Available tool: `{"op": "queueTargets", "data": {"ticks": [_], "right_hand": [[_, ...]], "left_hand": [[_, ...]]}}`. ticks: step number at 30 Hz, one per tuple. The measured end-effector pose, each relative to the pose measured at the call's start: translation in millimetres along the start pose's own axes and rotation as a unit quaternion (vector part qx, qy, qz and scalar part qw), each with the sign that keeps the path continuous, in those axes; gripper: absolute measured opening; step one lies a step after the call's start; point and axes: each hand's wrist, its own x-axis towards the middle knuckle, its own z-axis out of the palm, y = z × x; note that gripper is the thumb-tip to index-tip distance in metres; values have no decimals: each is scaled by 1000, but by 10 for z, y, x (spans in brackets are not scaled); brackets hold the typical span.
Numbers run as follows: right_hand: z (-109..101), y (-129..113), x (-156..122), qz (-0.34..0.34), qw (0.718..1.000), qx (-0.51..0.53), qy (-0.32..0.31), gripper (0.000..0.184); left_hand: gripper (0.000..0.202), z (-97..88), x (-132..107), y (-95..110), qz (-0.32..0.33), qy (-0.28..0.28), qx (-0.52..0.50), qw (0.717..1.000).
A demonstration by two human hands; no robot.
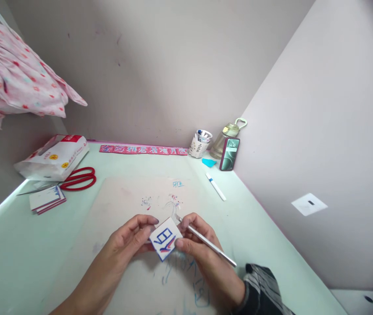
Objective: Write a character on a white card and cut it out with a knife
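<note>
Both of my hands hold a small white paper square [164, 238] marked with blue and red lines, just above a pale mat [124, 205] on the table. My left hand [128, 239] pinches the square's left edge with its fingers closed. My right hand [197, 245] presses a thumb on the square's right edge and also grips a thin silver craft knife [206, 241], its tip pointing up and left near the square's top corner.
Red scissors [80, 178], a stack of cards [47, 199] and a white paper bag [55, 158] lie at the left. A white pen [216, 186], blue scrap [209, 162], phone [229, 154], bottle [223, 139] and cup [200, 143] sit by the back right corner. Pink cloth [15, 83] hangs upper left.
</note>
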Motion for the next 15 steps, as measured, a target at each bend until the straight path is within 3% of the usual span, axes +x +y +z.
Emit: {"op": "queueTargets", "data": {"ticks": [2,4,7,10,15], "right_hand": [[-4,-6,9,-12,1000,-14,24,29],[2,-23,10,-16,998,-34,43,28],[30,-47,-9,-19,995,-76,58,28],[67,-55,-41,-23,991,-119,58,25],[110,-61,-70,-20,986,-158,55,24]], "left_hand": [[36,0,-6,-30,26,37,57,997],[33,0,-22,-68,101,105,162,976],[14,4,-50,-110,263,169,318,895],[9,7,-56,-111,380,151,401,819],[21,11,-33,-90,439,126,466,758]]}}
